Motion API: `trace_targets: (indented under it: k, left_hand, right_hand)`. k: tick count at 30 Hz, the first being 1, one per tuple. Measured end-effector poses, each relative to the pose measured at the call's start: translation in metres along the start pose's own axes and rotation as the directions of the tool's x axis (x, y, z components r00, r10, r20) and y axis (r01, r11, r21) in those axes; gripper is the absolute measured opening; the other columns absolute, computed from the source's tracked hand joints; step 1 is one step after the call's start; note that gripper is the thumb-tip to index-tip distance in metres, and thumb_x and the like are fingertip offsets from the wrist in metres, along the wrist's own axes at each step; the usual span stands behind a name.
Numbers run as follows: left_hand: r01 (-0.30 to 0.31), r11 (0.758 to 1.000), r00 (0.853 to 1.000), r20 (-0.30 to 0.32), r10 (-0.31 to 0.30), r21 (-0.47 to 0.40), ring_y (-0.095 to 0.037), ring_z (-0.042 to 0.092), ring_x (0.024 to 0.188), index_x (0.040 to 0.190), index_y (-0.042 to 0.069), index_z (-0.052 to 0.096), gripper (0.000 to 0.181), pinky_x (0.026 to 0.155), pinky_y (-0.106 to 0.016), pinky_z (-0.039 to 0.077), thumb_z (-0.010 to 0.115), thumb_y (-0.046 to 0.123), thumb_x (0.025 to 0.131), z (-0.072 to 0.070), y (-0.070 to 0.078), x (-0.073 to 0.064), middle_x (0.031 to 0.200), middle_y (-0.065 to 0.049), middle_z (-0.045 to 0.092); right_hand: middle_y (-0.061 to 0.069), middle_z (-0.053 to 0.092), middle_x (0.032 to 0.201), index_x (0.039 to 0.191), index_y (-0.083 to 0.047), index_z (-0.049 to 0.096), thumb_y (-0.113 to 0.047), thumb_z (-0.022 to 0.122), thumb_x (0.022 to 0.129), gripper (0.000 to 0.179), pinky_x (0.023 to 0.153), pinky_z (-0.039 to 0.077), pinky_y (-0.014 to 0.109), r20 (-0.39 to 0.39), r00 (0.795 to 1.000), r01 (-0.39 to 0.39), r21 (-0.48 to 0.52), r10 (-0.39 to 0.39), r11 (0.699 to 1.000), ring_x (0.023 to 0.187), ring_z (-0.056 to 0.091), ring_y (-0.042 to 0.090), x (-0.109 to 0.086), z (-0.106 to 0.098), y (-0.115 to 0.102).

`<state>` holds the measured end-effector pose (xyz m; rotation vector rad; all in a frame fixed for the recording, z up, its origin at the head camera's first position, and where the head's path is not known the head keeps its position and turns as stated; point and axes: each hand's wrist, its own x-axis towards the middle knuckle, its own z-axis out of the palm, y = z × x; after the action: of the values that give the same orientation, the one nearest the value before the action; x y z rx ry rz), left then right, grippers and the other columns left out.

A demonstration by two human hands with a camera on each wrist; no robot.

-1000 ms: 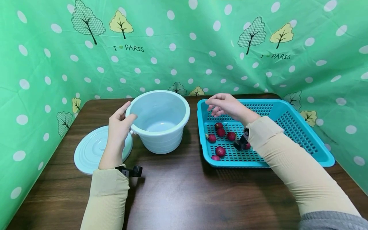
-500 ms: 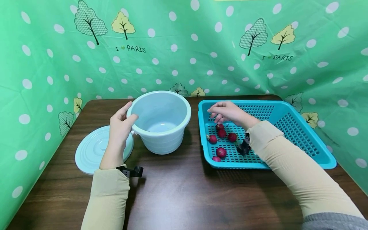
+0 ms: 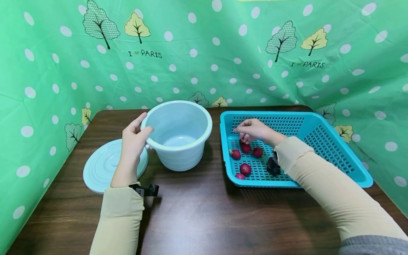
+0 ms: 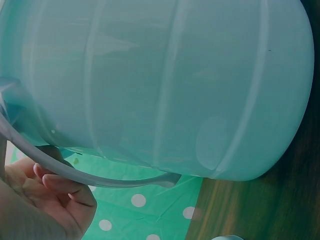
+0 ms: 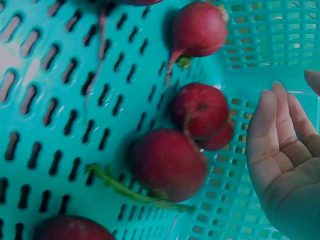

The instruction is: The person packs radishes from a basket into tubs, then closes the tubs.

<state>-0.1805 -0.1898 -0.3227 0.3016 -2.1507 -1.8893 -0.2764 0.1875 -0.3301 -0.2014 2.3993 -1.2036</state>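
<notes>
My left hand (image 3: pixel 130 148) grips the rim of a light blue plastic bucket (image 3: pixel 180 157), thumb over the inside, fingers outside. The left wrist view has the bucket's ribbed wall (image 4: pixel 165 90) filling most of it, its handle (image 4: pixel 80 172) hanging by the curled fingers. Over the left part of a turquoise basket (image 3: pixel 271 183), my right hand (image 3: pixel 256 130) reaches down with loosely bent fingers and holds nothing. Its fingertips overlap the rearmost of several red radishes (image 3: pixel 245 148) in the head view. From the right wrist, those fingers (image 5: pixel 267 125) appear beside a cluster of radishes (image 5: pixel 167 165).
A round light blue lid (image 3: pixel 98 166) lies on the dark wooden table (image 3: pixel 191 219) left of the bucket, partly behind my left forearm. A thin green stem (image 5: pixel 130 192) lies in the basket. Green dotted cloth (image 3: pixel 197 63) hangs behind the table.
My right hand has lowered into the basket and shifted slightly right, closer to the rear radishes. The left hand keeps its hold on the bucket rim.
</notes>
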Motion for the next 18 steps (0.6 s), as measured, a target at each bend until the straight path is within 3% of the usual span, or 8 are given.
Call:
trace_targets:
  k: [11,18]
  left_hand:
    - [0.004,1.0,1.0,-0.001,-0.004,0.0,-0.005,0.045,0.049,0.144,0.023,0.054,0.058,0.047,-0.018,0.044,0.059,0.011,0.087,0.0,0.001,0.0,0.072,0.005,0.053]
    - [-0.001,1.0,1.0,0.001,0.001,0.009,-0.006,0.047,0.055,0.145,0.02,0.053,0.058,0.05,-0.017,0.044,0.059,0.012,0.088,0.0,0.0,0.0,0.074,0.005,0.054]
  right_hand:
    - [0.006,0.063,0.088,0.125,0.002,0.056,-0.034,0.062,0.096,0.046,0.08,0.059,0.037,-0.039,0.997,-0.074,-0.102,0.07,0.992,0.073,0.062,0.017,0.0,-0.003,0.01]
    - [0.006,0.061,0.085,0.119,0.003,0.058,-0.029,0.061,0.097,0.039,0.071,0.058,0.033,-0.038,0.997,-0.068,-0.139,0.064,0.988,0.067,0.058,0.016,0.003,-0.003,0.019]
